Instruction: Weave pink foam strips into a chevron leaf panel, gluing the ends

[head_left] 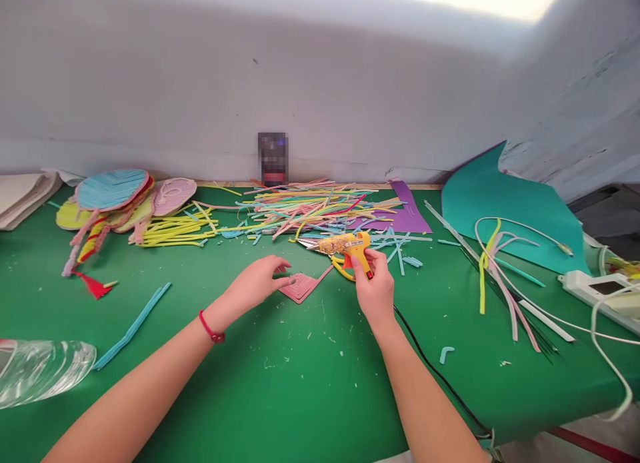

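Your right hand (374,286) gripping a yellow hot glue gun (345,243), your left hand (260,276) with thumb and fingers parted at a pink pipe-cleaner chevron (301,288), between both hands on the green tabletop (300,383), multicoloured pipe cleaners (315,206) heaped beyond

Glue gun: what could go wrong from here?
1. Burn: the left hand is at the pink piece, near the front of the glue gun in the right hand. If it's hot, which the picture can't show, stray glue could reach the fingers.
2. Stray glue: loose strips lie just beyond it; a drip might stick some together.
3. Snag: the black cord runs to the table edge and might catch.
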`<state>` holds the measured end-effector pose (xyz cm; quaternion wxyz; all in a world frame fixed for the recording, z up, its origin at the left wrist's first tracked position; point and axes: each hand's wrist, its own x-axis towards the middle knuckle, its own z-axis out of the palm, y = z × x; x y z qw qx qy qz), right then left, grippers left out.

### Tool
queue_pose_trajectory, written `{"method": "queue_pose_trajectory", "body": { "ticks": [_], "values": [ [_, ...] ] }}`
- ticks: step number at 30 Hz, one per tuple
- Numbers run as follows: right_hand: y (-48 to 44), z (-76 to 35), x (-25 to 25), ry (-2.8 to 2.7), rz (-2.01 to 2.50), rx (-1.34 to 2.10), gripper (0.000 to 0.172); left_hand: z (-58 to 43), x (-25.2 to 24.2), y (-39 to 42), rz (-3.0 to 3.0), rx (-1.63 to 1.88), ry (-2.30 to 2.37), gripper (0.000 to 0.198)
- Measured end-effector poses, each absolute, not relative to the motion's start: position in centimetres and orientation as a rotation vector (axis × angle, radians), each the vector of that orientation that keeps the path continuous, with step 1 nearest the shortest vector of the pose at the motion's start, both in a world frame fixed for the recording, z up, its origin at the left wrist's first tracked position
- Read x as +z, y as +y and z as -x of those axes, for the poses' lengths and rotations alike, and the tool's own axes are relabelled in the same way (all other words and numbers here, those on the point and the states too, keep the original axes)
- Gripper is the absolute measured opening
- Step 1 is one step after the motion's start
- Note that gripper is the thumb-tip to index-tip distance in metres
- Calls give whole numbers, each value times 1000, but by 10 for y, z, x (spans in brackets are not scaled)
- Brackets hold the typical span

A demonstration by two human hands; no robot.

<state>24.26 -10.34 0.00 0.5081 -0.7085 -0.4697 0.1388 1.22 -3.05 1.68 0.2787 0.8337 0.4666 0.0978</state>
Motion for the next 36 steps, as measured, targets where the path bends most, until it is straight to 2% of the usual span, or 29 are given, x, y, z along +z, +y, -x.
{"method": "queue_pose_trajectory", "body": {
  "ticks": [4, 8, 14, 19, 24, 29, 36],
  "values": [
    [-104, -246, 2, -1094, 1701, 349, 42, -31, 11, -24, -2216, 92, 1229, 27],
    [-104, -247, 4, -1056, 1670, 394, 43, -28, 1, -19, -2195, 129, 1169, 10],
    [-104, -249, 5, -1000, 1637, 442, 43, -11, 11, -15, -1838, 345, 1178, 19],
    [-103, -249, 6, -967, 1560, 600, 50, -12, 26, -21, -1261, 614, 1112, 32],
    [-106, -241, 9, -1040, 1573, 576, 61, -18, 29, -31, -722, 664, 876, 25],
    [-112, -231, 3, -1182, 1598, 516, 58, -20, 34, -37, -594, 681, 783, 13],
    [-114, -230, -5, -1268, 1552, 487, 55, -20, 40, -39, -678, 681, 699, 27]
  ]
}}
